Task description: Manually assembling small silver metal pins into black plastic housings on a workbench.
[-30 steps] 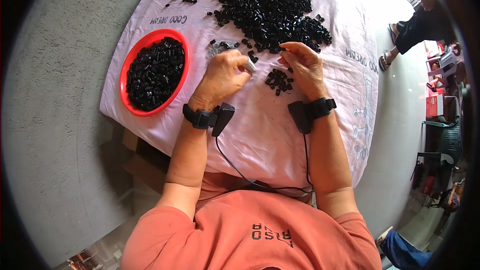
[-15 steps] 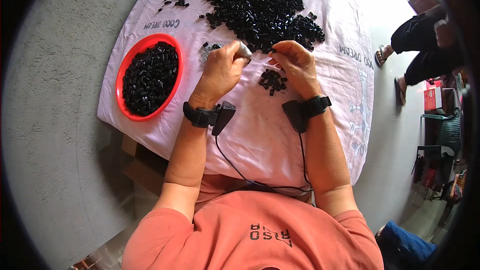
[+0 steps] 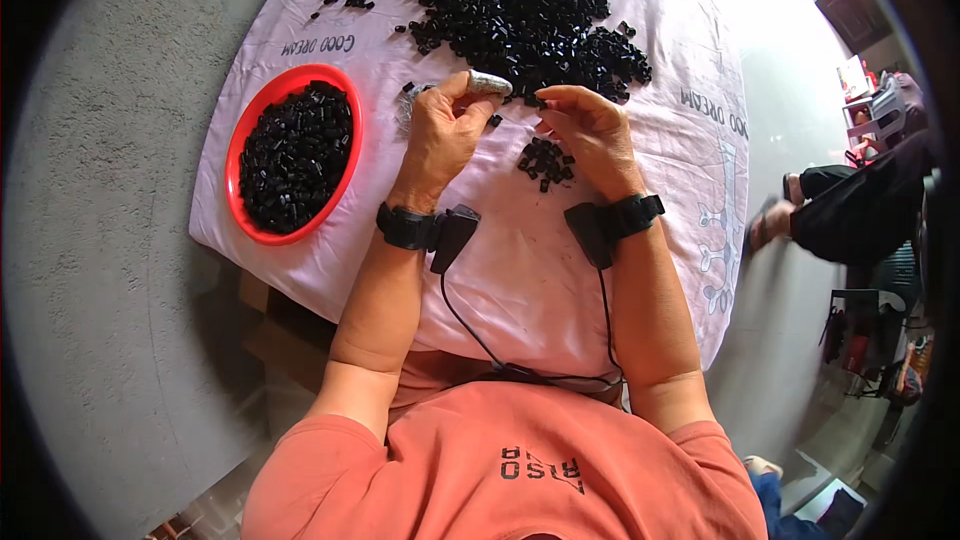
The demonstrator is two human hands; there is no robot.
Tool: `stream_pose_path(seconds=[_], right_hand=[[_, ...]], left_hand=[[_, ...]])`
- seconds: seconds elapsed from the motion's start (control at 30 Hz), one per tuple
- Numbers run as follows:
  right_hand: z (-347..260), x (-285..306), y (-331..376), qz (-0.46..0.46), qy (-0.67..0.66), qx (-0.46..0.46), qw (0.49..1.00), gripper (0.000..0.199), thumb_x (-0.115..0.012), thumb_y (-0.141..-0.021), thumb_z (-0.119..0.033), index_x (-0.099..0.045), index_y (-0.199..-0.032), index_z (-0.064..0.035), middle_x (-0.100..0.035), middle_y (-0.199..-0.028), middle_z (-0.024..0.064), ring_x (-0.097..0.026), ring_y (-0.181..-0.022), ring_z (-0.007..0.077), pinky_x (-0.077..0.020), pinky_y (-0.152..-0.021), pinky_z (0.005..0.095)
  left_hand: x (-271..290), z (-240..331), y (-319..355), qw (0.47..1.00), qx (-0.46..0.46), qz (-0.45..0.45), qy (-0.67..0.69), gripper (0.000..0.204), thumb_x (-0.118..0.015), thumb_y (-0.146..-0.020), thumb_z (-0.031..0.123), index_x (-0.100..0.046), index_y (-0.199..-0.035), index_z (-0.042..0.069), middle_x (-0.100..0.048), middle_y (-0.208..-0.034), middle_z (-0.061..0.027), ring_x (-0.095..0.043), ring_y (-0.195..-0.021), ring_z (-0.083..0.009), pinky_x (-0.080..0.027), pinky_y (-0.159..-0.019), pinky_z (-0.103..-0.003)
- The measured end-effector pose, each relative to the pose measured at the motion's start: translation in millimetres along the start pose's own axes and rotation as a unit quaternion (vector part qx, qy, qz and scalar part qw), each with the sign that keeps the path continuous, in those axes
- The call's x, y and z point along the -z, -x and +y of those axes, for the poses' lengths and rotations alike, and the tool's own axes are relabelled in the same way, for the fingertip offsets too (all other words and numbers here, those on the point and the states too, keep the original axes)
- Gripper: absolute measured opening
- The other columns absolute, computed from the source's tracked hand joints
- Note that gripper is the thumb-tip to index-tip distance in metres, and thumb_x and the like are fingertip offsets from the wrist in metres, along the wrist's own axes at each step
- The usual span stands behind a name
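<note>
My left hand (image 3: 440, 140) is held over the pink cloth with its fingers curled in. A grey wrap (image 3: 490, 84) covers the tip of one finger, pointing right. Whether anything sits in that grip is hidden. Just below the wrap is a small black piece (image 3: 495, 121). My right hand (image 3: 592, 130) pinches another small black plastic piece between thumb and forefinger, close to the near edge of the large heap of black pieces (image 3: 510, 15). A small pile of the same pieces (image 3: 545, 162) lies below my right fingers.
At the left, a red basin (image 3: 357, 145) holds many black pieces. A crumpled clear plastic bag (image 3: 406, 108) is partly behind my left hand. Cables run from the bands on both wrists. Beyond the table's right side, a person's legs (image 3: 850, 210) stand near stacked goods.
My left hand has shifted slightly right and up, its wrapped finger now straighter toward the right. A black piece shows below it. My right hand barely moved. The person at right has stepped nearer.
</note>
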State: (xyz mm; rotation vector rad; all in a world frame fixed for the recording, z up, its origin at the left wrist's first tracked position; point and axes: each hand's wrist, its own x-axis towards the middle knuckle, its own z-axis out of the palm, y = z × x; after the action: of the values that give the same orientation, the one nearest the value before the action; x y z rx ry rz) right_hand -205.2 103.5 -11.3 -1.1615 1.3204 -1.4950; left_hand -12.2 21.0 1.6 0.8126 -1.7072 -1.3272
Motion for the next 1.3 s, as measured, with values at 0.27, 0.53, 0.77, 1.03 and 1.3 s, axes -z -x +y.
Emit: stream_pose_path(seconds=[0.27,0.53,0.77,1.03,1.3], right_hand=[[-2,2,-2,-0.022,-0.073,-0.037,0.996,0.013,-0.065,-0.098,-0.001,-0.069,-0.111,-0.0015,-0.076,-0.101,0.0091,-0.075,-0.091,0.0171,-0.0608,-0.075,0.0262],[-3,5,0,-0.050,-0.138,-0.058,0.988,0.010,-0.063,-0.103,-0.010,-0.065,-0.112,-0.0053,-0.077,-0.105,0.0104,-0.076,-0.092,0.0152,-0.0579,-0.070,0.0216],[-8,3,1,-0.058,-0.155,-0.084,0.983,0.010,-0.062,-0.103,-0.012,-0.066,-0.110,-0.0054,-0.076,-0.103,0.0105,-0.075,-0.089,0.0142,-0.0583,-0.071,0.0218],[-4,3,1,-0.077,-0.142,-0.058,0.985,0.013,-0.064,-0.102,-0.009,-0.067,-0.113,-0.0041,-0.076,-0.100,0.0081,-0.075,-0.090,0.0139,-0.0588,-0.074,0.0224],[-3,1,1,-0.032,-0.169,-0.052,0.984,0.013,-0.065,-0.100,-0.006,-0.069,-0.112,-0.0033,-0.076,-0.099,0.0075,-0.074,-0.089,0.0141,-0.0585,-0.075,0.0236]], left_hand=[[-14,8,4,0.998,0.005,0.004,0.059,0.011,-0.070,-0.096,0.005,-0.072,-0.106,0.000,-0.075,-0.091,-0.0039,-0.068,-0.083,-0.0082,-0.056,-0.076,-0.025],[-20,8,6,0.998,-0.009,0.028,0.055,0.011,-0.072,-0.095,0.007,-0.073,-0.104,0.000,-0.076,-0.090,-0.0041,-0.069,-0.083,-0.0085,-0.056,-0.076,-0.025],[-24,12,7,0.998,-0.033,0.022,0.040,0.010,-0.072,-0.095,0.007,-0.073,-0.103,0.000,-0.076,-0.091,-0.0056,-0.070,-0.084,-0.0090,-0.057,-0.076,-0.025],[-25,11,7,0.999,-0.029,0.002,0.017,0.010,-0.072,-0.095,0.005,-0.073,-0.104,0.001,-0.076,-0.092,-0.0049,-0.069,-0.085,-0.0086,-0.056,-0.077,-0.025],[-25,7,7,0.999,-0.024,-0.020,0.014,0.011,-0.069,-0.097,0.005,-0.073,-0.107,0.001,-0.074,-0.096,-0.0021,-0.067,-0.088,-0.0069,-0.055,-0.081,-0.024]])
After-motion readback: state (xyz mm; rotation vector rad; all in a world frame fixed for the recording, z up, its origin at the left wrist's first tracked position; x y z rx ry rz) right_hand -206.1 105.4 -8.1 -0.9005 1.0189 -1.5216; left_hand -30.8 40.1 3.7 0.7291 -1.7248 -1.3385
